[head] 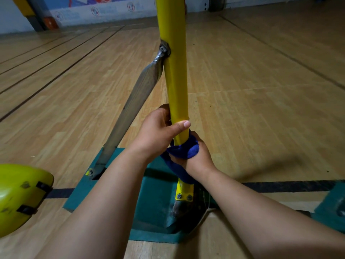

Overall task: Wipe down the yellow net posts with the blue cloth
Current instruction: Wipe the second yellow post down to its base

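In the head view, the yellow net post, standing upright on a green base, is gripped low down by the left hand, thumb curled across it. Just below, the blue cloth is wrapped around the post and clenched by the right hand.

- Single head-worn view, wide-angle, looking forward and down from just behind the person's forearms.
- It sits close: the yellow net post runs from the top edge down through the frame's centre, and both hands, the left hand and the right hand, fill the middle.
- The wooden floor spreads to a wall along the upper edge; lines bend near the borders.
- No second view shares the scene.
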